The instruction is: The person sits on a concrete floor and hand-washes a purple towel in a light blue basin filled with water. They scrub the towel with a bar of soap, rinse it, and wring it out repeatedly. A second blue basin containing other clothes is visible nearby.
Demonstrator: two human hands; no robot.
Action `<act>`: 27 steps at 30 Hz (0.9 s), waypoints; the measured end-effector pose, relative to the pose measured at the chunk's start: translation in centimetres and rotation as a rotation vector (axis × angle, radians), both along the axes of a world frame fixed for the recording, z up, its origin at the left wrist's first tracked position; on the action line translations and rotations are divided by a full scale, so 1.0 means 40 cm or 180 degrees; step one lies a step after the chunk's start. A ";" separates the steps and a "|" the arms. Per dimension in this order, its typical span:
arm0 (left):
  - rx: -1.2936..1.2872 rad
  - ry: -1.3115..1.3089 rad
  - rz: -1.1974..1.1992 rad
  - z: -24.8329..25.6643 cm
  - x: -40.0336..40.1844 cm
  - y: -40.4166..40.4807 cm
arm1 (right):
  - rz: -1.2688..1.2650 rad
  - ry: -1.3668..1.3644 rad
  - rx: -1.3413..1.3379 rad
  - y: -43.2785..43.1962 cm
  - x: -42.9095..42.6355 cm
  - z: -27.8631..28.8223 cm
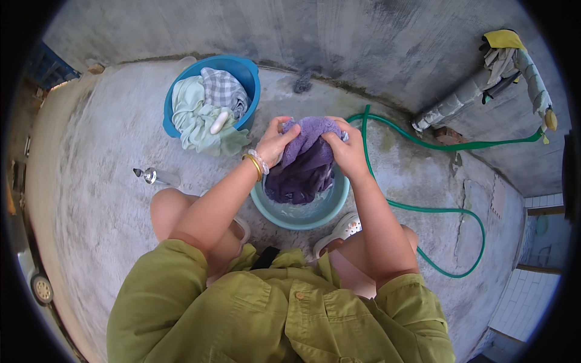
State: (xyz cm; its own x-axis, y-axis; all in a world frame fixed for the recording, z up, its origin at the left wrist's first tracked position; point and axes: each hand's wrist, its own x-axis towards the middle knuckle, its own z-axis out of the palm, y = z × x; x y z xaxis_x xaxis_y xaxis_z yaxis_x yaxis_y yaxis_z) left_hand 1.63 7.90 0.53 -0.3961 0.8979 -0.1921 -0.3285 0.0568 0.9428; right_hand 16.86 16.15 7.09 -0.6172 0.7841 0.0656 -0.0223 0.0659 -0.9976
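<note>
A wet purple cloth (302,168), fuzzy like a towel, hangs between my hands, its darker lower part resting in a light teal plastic basin (297,222) with some sudsy water. My left hand (274,141), with a gold bangle and a clear beaded bracelet at the wrist, grips the cloth's upper left edge. On the upper right edge, my right hand (346,147) pinches it between thumb and fingers. The cloth covers part of the basin's inside and some fingertips.
A blue tub (252,84) at upper left holds pale green and checked fabric, with a white bar (219,122) on top. A clear bottle (159,176) is near my left knee. A green hose (435,209) curls at right from a wall pipe draped with gloves (499,59).
</note>
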 end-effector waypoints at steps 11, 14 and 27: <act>-0.0199 0.1720 -0.0686 -0.133 0.015 -0.058 | -0.0174 0.2010 -0.1160 0.075 0.077 0.091; -0.0029 0.1408 -0.0573 0.009 0.015 -0.047 | -0.0439 0.1846 -0.0747 0.099 0.124 0.141; 0.1034 -0.3189 0.0060 0.227 0.022 -0.019 | -0.1237 0.1194 -0.1724 0.106 0.100 0.081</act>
State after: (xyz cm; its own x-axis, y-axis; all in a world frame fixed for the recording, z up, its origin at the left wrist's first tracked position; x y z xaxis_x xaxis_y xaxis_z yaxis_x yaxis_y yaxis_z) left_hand 2.51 7.14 9.61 -0.2038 0.9602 -0.1908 -0.9642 -0.1631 0.2089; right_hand 20.86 20.38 10.34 -0.3027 0.9226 -0.2391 -0.4411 -0.3580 -0.8230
